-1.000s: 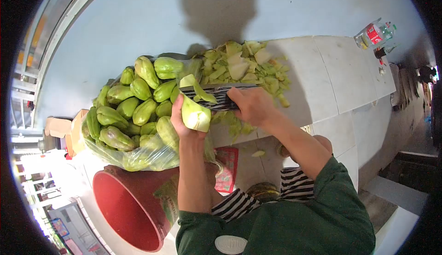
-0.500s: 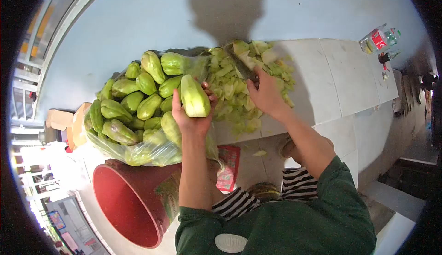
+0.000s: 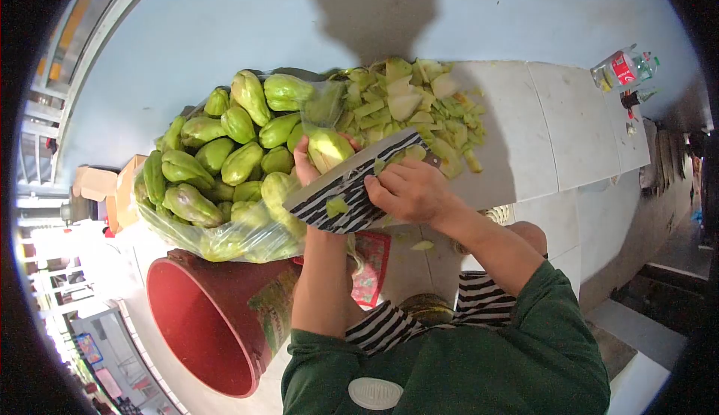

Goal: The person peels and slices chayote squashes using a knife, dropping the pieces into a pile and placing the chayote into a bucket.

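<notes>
My left hand is wrapped round a peeled pale green chayote, partly hidden behind the blade. In my right hand is a wide knife with a black-and-white striped blade face, its edge lying against the chayote. Bits of peel stick to the blade. Left of my hands, a clear plastic bag holds several unpeeled green chayotes. Behind the knife, a heap of peelings lies on the tiled ledge.
A red bucket lies tipped below the bag, beside a red patterned packet. Plastic bottles stand at the far right of the ledge. An open cardboard box is at the left.
The knife has come back from over the peelings to the chayote and now shows its broad face. The chayote, more upright half a second ago, is now partly covered by the blade.
</notes>
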{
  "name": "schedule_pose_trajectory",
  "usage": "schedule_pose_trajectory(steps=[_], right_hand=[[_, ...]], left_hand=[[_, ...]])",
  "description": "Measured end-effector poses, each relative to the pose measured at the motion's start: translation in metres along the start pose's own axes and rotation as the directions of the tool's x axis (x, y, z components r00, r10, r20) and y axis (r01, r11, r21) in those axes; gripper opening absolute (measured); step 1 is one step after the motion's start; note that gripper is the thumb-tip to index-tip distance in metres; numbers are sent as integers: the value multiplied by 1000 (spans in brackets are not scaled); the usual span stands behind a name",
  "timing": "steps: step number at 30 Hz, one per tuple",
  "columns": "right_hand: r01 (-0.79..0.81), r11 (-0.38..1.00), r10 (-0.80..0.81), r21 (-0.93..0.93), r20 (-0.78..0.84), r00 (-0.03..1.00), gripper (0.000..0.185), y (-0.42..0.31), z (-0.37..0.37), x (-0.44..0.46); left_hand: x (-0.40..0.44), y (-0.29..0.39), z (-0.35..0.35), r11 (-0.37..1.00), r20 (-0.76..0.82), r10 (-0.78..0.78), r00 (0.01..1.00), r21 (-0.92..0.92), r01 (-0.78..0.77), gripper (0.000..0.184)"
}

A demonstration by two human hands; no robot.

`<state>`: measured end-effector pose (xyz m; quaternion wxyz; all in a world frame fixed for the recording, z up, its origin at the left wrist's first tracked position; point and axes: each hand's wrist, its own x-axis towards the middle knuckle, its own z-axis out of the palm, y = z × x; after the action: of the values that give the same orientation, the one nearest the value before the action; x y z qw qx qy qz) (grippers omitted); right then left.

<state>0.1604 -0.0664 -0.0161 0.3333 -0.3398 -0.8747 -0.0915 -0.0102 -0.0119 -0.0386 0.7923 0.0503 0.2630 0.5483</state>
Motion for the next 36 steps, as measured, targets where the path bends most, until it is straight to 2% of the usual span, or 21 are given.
schedule_pose_trajectory(steps=[1,11,23,25,27,29,31,32,33,34,35,36], right_hand=[[9,1000,-9,16,-8,1000,20,-1,-1,1],[15,1000,-15,-7,10,1000,23,-3,3,2],[11,999,-12,-36,-13,1000,23,-2,5,1],[7,999,-7,-33,-8,1000,23,-2,5,1],[2,1000,-2,-31,-4,1000,23,-1,6,0],[-70,997,70,-27,16,997,21,1,7,-2],[-136,991,136,-10,15,991,20,12,5,-1],[-198,980,198,10,13,980,19,16,4,-1],[-197,980,196,7,12,980,19,16,3,-1],[-161,985,158,60,51,986,30,15,0,-2],[-128,985,118,116,89,989,42,13,-2,-1],[-127,985,117,117,90,989,42,11,-5,2]], left_hand=[[-4,-1,5,997,-81,-44,996,-65,39,54],[-4,-5,0,1000,-15,-9,1000,15,9,55],[-11,-8,10,995,-77,-3,997,-101,-5,56],[-10,-7,2,992,80,-25,996,-121,35,45],[-8,-6,0,995,72,-16,997,-98,23,43],[-5,-6,1,997,66,-10,998,-74,15,41],[0,-7,5,967,-128,248,960,87,-238,50],[0,-7,3,967,-126,247,961,87,-238,50],[1,-5,3,971,-19,237,971,-7,-237,50],[1,-4,2,969,86,235,968,-101,-226,50],[0,0,1,993,64,105,992,-61,-101,51],[1,0,1,993,63,106,992,-62,-102,51]])
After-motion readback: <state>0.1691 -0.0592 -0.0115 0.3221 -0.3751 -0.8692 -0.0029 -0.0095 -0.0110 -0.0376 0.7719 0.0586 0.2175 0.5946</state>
